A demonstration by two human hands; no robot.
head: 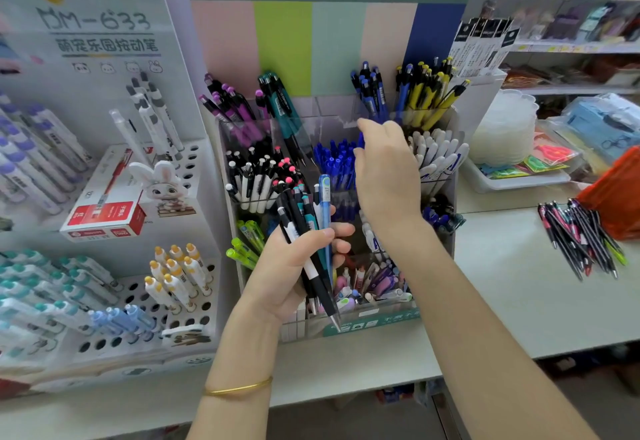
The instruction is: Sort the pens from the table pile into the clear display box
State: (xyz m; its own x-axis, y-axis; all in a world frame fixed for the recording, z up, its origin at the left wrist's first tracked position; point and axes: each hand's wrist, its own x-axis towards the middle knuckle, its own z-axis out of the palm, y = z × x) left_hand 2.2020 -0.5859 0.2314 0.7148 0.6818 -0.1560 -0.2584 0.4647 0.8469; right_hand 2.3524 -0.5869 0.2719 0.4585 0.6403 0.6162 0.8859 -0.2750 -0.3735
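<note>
Left hand (294,266), lower centre of the frame: fingers and thumb wrapped round a bundle (294,211) of mixed pens, tips down, held mid-barrel in front of the box (329,121). Grip is full and close.

Right hand (386,176), centre: reached into the box, back of the hand to the camera, fingers curled down over the blue pens (334,162) in the middle compartment. A blue shape shows at the fingertips; whether it is a held pen or stock behind cannot be told.

Pile (581,238), right edge of the frame: still lying on the table (519,301), well apart from the box, pens roughly parallel.

Handling assessment: the pens are judged light, stiff and smooth-barrelled, and likely to slide against each other in a loose fist. Metal tips are exposed at the bottom of the bundle, so the tips should be kept downward. Best hold for a single pen is a pinch near the clicker end, which allows it to be drawn out upward and lowered tip-first into the matching compartment. The box walls appear thin; light pressure is advised.
</note>
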